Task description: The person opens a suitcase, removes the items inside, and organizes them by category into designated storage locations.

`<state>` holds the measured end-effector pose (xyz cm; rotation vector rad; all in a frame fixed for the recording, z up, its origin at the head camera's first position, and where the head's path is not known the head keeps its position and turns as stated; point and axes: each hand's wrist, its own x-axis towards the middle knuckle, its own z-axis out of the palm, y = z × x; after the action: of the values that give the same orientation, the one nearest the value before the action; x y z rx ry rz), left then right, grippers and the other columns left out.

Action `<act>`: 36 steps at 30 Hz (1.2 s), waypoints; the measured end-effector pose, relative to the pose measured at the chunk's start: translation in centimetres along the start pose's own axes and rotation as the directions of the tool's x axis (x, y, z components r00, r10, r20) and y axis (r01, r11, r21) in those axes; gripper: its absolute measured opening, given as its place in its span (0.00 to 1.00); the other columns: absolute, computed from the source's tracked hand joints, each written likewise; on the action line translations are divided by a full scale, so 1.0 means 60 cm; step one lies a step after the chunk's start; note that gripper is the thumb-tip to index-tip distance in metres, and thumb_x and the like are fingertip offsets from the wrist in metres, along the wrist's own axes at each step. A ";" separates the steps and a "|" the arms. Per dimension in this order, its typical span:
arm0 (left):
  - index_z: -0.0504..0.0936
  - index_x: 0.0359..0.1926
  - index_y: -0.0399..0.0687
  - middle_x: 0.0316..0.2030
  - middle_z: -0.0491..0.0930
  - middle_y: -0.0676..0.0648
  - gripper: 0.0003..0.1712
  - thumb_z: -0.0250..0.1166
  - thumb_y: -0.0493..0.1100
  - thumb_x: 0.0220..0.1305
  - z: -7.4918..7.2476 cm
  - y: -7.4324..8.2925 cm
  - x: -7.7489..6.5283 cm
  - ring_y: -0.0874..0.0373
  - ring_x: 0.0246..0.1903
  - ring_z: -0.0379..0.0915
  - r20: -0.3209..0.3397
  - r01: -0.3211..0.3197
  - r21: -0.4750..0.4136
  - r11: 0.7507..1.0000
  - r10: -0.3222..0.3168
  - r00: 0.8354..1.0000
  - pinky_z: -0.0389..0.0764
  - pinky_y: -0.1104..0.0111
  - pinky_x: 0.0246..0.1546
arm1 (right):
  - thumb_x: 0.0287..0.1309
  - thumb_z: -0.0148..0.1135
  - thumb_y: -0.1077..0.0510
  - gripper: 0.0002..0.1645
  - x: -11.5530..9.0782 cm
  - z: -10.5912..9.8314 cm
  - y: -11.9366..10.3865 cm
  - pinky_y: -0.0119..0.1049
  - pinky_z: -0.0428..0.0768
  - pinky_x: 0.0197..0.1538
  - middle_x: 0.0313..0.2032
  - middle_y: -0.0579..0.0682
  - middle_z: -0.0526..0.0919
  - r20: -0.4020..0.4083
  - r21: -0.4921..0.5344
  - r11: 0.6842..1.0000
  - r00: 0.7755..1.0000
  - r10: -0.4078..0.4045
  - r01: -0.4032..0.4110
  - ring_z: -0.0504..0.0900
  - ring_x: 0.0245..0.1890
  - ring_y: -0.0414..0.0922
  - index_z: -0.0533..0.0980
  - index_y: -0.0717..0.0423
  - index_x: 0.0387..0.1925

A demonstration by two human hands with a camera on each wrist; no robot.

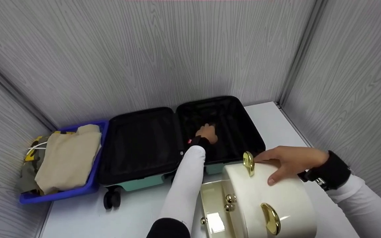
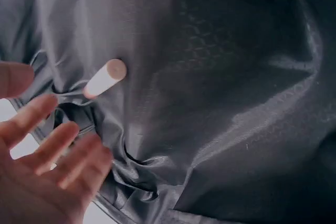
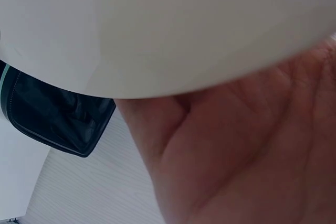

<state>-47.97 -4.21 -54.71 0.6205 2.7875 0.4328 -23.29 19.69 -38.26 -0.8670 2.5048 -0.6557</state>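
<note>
My left hand reaches into the right half of an open suitcase with a black lining. In the left wrist view its fingers are spread and hold nothing. Just beyond the fingertips, a small white cylinder with a pinkish end lies on the wrinkled lining. My right hand rests on the rounded top of a cream storage box with gold handles. Its thumb and fingers lie spread over the surface. At the box's left side, a drawer stands pulled out.
A blue basket with a folded beige cloth and camouflage-patterned fabric stands left of the suitcase. The suitcase's black wheels stick out toward the front. Grey wood-grain panels enclose the white table.
</note>
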 end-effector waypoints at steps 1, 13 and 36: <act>0.69 0.81 0.44 0.76 0.72 0.37 0.33 0.61 0.44 0.80 0.003 -0.001 -0.002 0.40 0.74 0.71 0.027 0.000 0.009 1.000 -0.001 1.000 0.76 0.51 0.73 | 0.60 0.80 0.40 0.40 -0.001 0.001 -0.003 0.39 0.79 0.69 0.62 0.44 0.88 0.001 0.000 1.000 1.000 -0.001 0.001 0.83 0.62 0.41 0.80 0.50 0.70; 0.75 0.78 0.48 0.79 0.68 0.40 0.28 0.53 0.49 0.83 0.047 -0.009 -0.015 0.43 0.77 0.67 0.200 0.022 0.242 0.970 -0.072 0.977 0.66 0.46 0.78 | 0.61 0.79 0.40 0.40 -0.007 0.015 -0.013 0.37 0.79 0.68 0.62 0.44 0.88 0.005 0.017 0.999 0.999 -0.046 0.046 0.83 0.61 0.39 0.80 0.50 0.70; 0.91 0.54 0.41 0.59 0.89 0.40 0.25 0.55 0.54 0.84 0.011 -0.003 -0.061 0.46 0.58 0.86 0.133 -0.056 0.079 0.995 0.045 0.990 0.85 0.56 0.61 | 0.60 0.79 0.38 0.42 0.004 0.012 -0.010 0.38 0.78 0.70 0.64 0.45 0.87 0.026 0.011 0.999 0.999 -0.031 0.031 0.82 0.64 0.42 0.79 0.52 0.70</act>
<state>-44.64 -5.81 -54.71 0.7129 2.6803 0.2768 -22.83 18.86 -38.55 -0.9065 2.4672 -0.6633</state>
